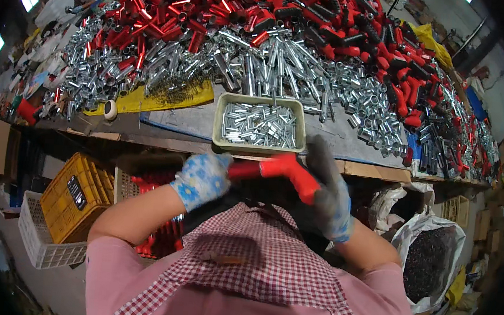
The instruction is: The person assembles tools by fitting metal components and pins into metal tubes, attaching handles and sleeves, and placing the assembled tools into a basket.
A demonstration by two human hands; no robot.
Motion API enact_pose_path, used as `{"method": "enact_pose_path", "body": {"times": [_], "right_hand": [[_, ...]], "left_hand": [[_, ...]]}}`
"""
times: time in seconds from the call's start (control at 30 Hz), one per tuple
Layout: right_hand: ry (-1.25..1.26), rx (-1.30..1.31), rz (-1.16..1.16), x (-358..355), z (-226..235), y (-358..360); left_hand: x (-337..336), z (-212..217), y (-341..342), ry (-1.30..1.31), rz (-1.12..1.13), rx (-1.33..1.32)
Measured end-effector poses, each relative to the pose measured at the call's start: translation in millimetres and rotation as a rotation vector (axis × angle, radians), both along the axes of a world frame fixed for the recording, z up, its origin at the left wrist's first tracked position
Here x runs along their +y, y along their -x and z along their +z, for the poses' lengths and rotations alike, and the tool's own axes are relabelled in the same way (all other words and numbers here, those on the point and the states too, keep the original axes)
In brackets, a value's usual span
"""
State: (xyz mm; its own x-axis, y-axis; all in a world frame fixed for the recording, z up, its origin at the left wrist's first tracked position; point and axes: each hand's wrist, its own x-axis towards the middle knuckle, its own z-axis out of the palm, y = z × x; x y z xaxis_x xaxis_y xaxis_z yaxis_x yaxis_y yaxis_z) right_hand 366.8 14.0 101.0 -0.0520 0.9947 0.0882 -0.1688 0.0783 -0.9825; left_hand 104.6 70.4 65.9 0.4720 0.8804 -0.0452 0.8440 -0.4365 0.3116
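Observation:
In front of my apron is a bent red handle [289, 171], with a darker red tube [244, 170] running out of its left end. My left hand [203, 180], in a white glove with blue flowers, is closed around the tube's left end. My right hand [332, 202], gloved and with a dark, blurred palm, grips the handle's lower right end. Just beyond both hands, at the table edge, stands a pale shallow tray [218, 125] holding many short silver pins [260, 125].
Heaped across the table are red tubes [174, 15], silver metal tubes [259, 69] and red-and-black handles [384, 55]. A yellow crate [77, 194] leans over a white basket [36, 229] at left. Below right sits an open white sack [433, 260] of small dark pieces.

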Motion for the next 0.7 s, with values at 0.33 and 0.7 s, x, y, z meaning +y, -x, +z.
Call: {"method": "enact_pose_path", "body": {"times": [0.33, 0.7], "right_hand": [[-0.871, -1.189, 0.365, 36, 73, -3], [0.722, 0.248, 0.562, 30, 7, 48]], "left_hand": [[1, -11, 27, 0.815, -0.163, -0.549], [38, -1, 30, -0.423, -0.158, 0.095]]}}
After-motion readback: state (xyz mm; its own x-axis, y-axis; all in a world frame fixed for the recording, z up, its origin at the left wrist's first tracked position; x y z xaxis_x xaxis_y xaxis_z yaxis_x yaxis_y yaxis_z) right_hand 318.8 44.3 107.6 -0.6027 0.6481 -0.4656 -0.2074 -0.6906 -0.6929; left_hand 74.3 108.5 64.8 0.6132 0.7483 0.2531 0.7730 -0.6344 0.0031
